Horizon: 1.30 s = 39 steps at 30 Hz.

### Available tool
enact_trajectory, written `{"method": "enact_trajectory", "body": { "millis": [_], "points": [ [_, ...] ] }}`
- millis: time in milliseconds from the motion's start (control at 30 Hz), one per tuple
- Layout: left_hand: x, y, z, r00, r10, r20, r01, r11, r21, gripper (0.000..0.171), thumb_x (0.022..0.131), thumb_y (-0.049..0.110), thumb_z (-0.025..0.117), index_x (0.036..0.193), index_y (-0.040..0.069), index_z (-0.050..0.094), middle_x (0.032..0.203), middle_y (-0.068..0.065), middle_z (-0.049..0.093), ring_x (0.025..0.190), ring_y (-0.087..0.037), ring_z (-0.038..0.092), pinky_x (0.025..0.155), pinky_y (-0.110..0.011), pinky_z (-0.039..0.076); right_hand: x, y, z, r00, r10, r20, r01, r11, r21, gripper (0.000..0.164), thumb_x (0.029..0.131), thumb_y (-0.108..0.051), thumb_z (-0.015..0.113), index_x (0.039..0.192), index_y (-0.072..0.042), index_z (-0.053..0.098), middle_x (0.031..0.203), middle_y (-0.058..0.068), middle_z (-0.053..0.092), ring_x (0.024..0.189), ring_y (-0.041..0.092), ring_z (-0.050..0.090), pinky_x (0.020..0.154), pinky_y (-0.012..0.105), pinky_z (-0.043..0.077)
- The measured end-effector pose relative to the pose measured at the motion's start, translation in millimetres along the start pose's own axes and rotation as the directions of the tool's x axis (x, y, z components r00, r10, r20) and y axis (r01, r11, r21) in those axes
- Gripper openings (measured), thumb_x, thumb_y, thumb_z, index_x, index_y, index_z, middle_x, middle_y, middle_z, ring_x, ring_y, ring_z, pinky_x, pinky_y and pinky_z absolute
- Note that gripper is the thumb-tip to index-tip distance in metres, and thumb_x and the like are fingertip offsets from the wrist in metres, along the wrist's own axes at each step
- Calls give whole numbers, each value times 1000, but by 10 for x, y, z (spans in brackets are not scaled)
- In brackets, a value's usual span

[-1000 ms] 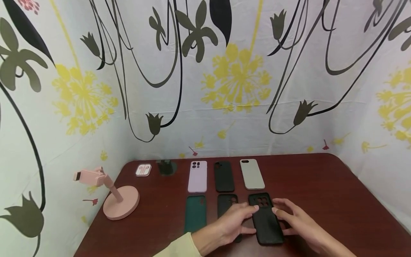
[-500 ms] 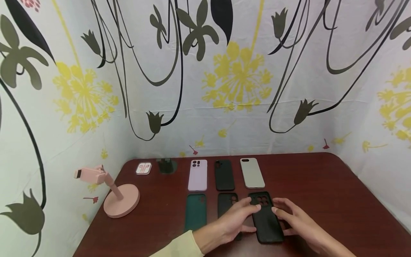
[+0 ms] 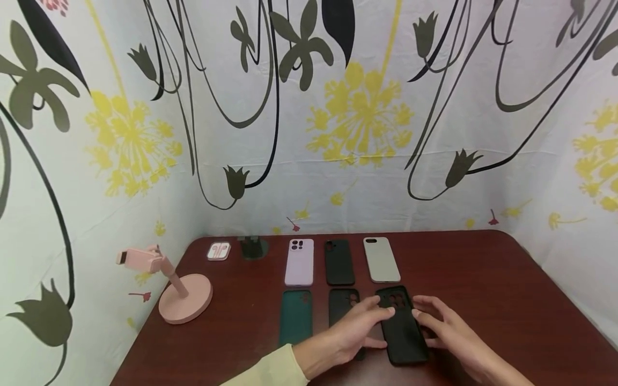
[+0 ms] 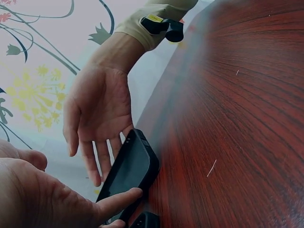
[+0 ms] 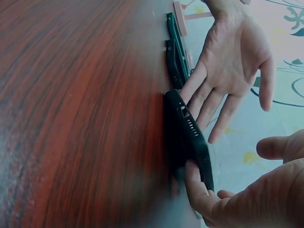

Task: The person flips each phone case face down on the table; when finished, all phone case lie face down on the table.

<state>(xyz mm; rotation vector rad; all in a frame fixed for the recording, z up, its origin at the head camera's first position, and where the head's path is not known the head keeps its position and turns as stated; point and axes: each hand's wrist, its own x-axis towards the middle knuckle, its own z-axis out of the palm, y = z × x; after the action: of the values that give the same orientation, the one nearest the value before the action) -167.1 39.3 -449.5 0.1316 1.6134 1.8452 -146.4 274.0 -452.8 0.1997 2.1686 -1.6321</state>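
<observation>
- I see a dark red wood-grain table (image 3: 463, 268), its far corners rounded.
- Pale flower-printed walls (image 3: 299, 139) rise behind the table and beside it.

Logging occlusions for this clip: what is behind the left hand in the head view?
The near row's middle phone case: its far end and a near corner show past the left hand, which covers its midsection. Whether they touch is unclear.

No readable text or labels.
</observation>
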Motion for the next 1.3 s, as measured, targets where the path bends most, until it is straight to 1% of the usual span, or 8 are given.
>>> {"method": "enact_trajectory", "body": {
  "millis": [133,267,467,633,867,967,1133,1300],
  "points": [
    [-5,3,9,1000,-1,6,1,1000,3,83,102,39,68,165,2,28,172,-23,26,158,-44,31,103,-60,59,-22,-15,1,999,-29,-20,29,999,20,70,114,-41,46,165,-1,19,164,34,32,140,46,54,96,50,62],
    [7,10,20,1000,-14,7,14,1000,5,81,102,38,68,165,3,30,172,-21,27,158,-43,32,103,-60,58,-54,-40,18,998,-33,-58,36,998,55,68,114,-41,47,164,-4,21,164,30,36,136,38,59,94,47,63],
    [39,-21,45,1000,-11,9,11,1000,1,72,102,30,70,160,4,37,169,-26,29,153,-44,41,103,-61,58,-101,-57,54,995,-43,-90,54,992,114,67,113,-45,47,164,-7,25,165,24,37,138,33,59,95,44,62],
    [59,-55,62,1000,13,11,-13,1000,-3,64,102,22,70,156,4,41,168,-29,29,150,-44,46,101,-61,59,-113,-49,104,992,-73,-104,89,982,165,61,112,-43,50,159,-7,36,161,20,44,131,22,64,93,42,63],
    [82,-32,45,999,9,30,-9,1000,-5,62,102,16,69,157,7,41,164,-25,39,144,-41,53,97,-67,58,-91,-59,197,991,-70,-113,92,976,196,57,112,-42,52,155,-7,42,155,11,50,121,14,67,93,40,63],
    [94,-16,27,999,2,37,-1,1000,-11,61,103,17,69,156,8,42,164,-24,40,143,-41,54,97,-68,58,-69,-61,247,990,-69,-126,94,975,202,57,111,-44,53,154,-8,43,152,5,53,118,10,68,93,38,62],
    [100,-14,12,1000,2,30,-2,1000,-25,58,103,16,69,155,8,43,163,-24,40,141,-42,55,97,-69,58,-33,-46,316,988,-64,-137,95,970,225,55,111,-45,53,152,-9,45,149,2,55,117,10,67,92,38,62],
    [109,-24,18,1000,8,11,-7,1000,-28,53,102,15,70,150,8,46,156,-21,46,141,-42,54,94,-69,58,-26,-24,359,992,-51,-117,78,968,238,51,111,-42,54,150,-9,49,154,9,47,119,14,65,92,40,62]
  ]
}}
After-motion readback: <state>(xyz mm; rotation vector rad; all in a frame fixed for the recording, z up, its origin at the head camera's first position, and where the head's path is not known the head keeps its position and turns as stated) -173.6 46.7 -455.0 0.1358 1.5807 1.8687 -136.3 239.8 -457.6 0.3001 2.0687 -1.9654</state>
